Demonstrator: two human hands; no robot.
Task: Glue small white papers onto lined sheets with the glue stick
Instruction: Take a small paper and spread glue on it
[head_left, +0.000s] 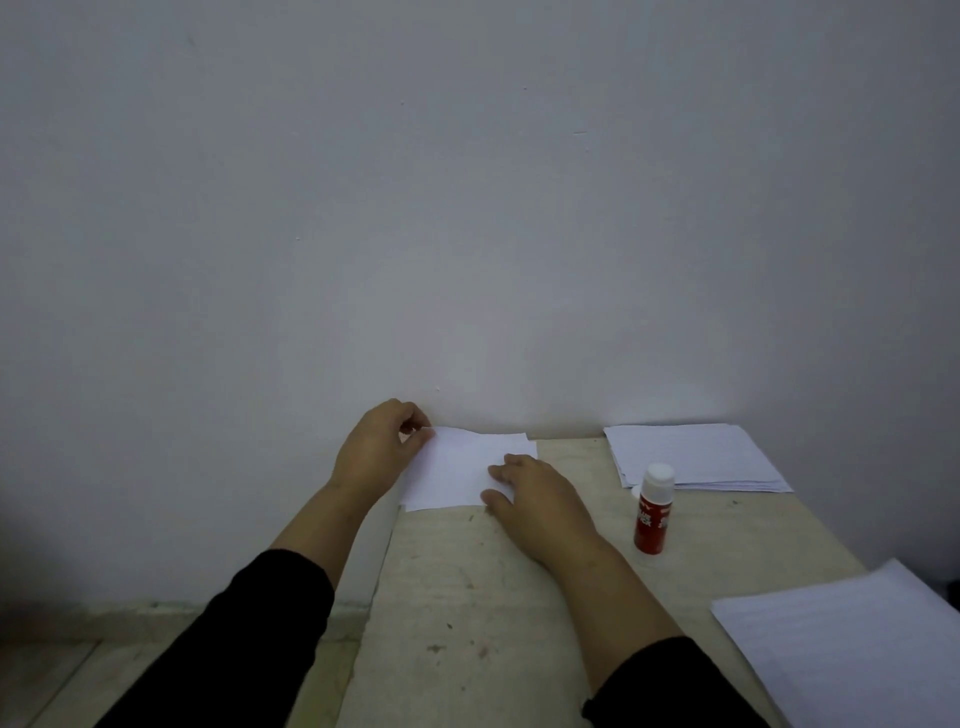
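Pale wall backs the worn surface. Left hand pinches the white paper's far-left corner; right hand presses it flat, fingers spread. Rightward, glue stick stands uncapped before stacked sheets.

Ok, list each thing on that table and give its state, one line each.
Glue stick: upright, white cap on, untouched.
Sheet under the hands: flat at the table's far left corner, far left corner pinched up.
Left hand: pinching that corner.
Right hand: pressing flat on the sheet's right side.
Far stack of papers: lying flat, untouched.
Near stack of sheets: lying flat at the right edge, partly out of frame.
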